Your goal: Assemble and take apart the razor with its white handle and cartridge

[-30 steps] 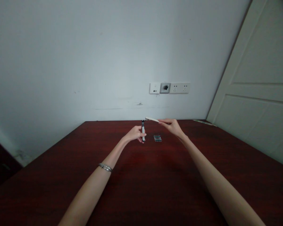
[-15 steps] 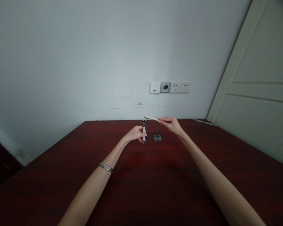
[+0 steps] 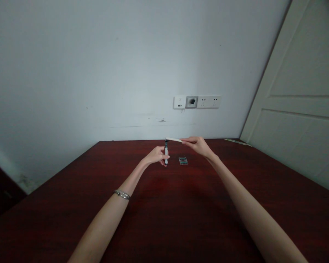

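Observation:
My left hand [image 3: 155, 156] is closed around a razor handle [image 3: 166, 153], held upright above the dark red table [image 3: 164, 212]. My right hand [image 3: 197, 145] pinches a thin white stick-like piece [image 3: 174, 139], held level with its tip over the top of the razor handle. A small clear cartridge case [image 3: 183, 160] lies on the table between and just behind my hands. A silver bracelet [image 3: 122, 194] sits on my left wrist.
A white wall stands behind the table with a row of sockets [image 3: 197, 102]. A white door [image 3: 301, 102] is at the right. A thin pale strip [image 3: 237, 141] lies at the table's far right corner.
My right hand has moved the white piece slightly left, so that its tip is now over the top of the razor handle. My left hand has barely moved.

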{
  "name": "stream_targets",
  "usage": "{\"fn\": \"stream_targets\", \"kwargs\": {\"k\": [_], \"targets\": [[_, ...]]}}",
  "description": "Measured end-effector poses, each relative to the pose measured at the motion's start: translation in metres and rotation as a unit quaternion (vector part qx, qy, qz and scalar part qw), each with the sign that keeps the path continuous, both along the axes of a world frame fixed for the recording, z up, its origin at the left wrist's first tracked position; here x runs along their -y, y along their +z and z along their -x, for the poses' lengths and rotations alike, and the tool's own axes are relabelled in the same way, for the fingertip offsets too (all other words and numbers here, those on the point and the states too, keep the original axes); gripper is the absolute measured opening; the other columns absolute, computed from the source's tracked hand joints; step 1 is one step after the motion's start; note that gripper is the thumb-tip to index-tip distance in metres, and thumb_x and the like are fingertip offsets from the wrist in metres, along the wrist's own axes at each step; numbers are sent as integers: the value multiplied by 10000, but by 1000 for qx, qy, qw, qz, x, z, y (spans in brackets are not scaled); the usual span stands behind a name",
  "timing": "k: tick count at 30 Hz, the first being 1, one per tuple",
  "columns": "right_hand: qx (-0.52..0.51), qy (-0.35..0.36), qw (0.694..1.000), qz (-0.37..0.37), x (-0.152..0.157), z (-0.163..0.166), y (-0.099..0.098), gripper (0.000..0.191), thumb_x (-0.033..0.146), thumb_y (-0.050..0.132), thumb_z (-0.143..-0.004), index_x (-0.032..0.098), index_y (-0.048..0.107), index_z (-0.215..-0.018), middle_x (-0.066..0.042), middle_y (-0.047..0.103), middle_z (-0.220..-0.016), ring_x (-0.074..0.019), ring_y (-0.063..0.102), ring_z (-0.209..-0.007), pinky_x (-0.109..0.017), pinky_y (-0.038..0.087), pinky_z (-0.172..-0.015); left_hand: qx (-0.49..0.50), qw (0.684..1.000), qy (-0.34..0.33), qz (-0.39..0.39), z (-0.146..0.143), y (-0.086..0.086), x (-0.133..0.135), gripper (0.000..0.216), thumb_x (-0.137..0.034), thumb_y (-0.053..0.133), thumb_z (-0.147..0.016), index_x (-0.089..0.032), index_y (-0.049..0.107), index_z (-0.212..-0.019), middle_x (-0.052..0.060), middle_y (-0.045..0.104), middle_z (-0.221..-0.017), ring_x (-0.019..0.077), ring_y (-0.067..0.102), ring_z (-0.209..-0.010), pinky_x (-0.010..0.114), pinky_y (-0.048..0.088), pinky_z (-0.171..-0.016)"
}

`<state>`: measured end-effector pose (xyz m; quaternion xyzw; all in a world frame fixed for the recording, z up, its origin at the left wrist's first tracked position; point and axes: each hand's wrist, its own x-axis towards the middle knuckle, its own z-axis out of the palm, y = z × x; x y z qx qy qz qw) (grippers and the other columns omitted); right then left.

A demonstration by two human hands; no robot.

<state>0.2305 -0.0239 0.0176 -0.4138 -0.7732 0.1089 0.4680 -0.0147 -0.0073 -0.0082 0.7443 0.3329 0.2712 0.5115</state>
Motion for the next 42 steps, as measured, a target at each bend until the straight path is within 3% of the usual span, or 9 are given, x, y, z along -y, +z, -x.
{"fn": "stream_targets", "kwargs": {"k": [8,13,18,22,26,31,33,38,42], "targets": [[35,-2,999,-7,5,2,7,306,413,586,-779,235,706,-997,-48,716,-880,-191,637,-754,-279,474,-674,-8,1000,-2,-4,0,-1,0,220,-224,653,-705,-119,471,-771,39,628,-557,151,628,-470,227,514,-447],[47,-57,997,-15,6,2,9,273,403,590,-779,262,713,-977,-48,713,-905,-200,635,-772,-288,469,-678,-6,1000,-14,-7,0,1,1,216,-224,648,-713,-118,470,-776,47,636,-571,154,635,-486,225,515,-457],[51,-1,999,0,8,2,11,309,420,586,-781,238,705,-1001,-48,716,-887,-201,637,-769,-287,471,-682,-11,1000,1,-2,-1,3,3,211,-218,645,-710,-120,467,-767,43,632,-556,159,627,-463,234,509,-438],[88,-77,993,-24,10,3,13,290,426,569,-794,275,704,-1001,-49,715,-887,-205,636,-759,-295,461,-674,-14,1000,3,4,-2,2,3,213,-217,647,-707,-118,470,-771,39,627,-540,159,625,-458,230,504,-431],[95,-50,994,-26,12,4,16,288,437,561,-798,292,702,-1004,-34,714,-912,-201,638,-776,-281,457,-677,-15,1000,4,-2,-2,1,2,200,-209,636,-718,-117,466,-771,41,630,-546,154,626,-458,218,503,-434],[114,-147,981,-43,14,2,21,268,423,563,-791,301,713,-977,-48,713,-882,-212,622,-750,-280,432,-613,-15,1000,-2,-5,-2,2,3,204,-212,644,-717,-118,470,-766,37,628,-545,151,627,-465,219,508,-443],[92,-134,986,-38,15,3,23,274,400,565,-788,277,713,-982,-54,711,-850,-193,604,-694,-277,429,-592,-13,1000,2,-4,-2,3,3,203,-212,643,-718,-119,468,-762,35,627,-546,149,625,-462,220,509,-446],[-60,-8,992,107,30,21,20,439,372,557,-778,185,592,-1173,8,592,-598,-79,432,-390,-221,363,-389,-8,1000,2,-1,-2,1,2,210,-215,645,-723,-119,464,-769,36,630,-546,144,625,-459,208,503,-449],[-214,51,939,264,45,40,2,357,438,564,-753,145,615,-949,57,440,-518,-34,297,-333,-176,207,-289,-12,1000,4,1,-3,-2,-1,226,-228,650,-719,-123,459,-779,42,635,-557,158,630,-463,217,501,-436]]}}
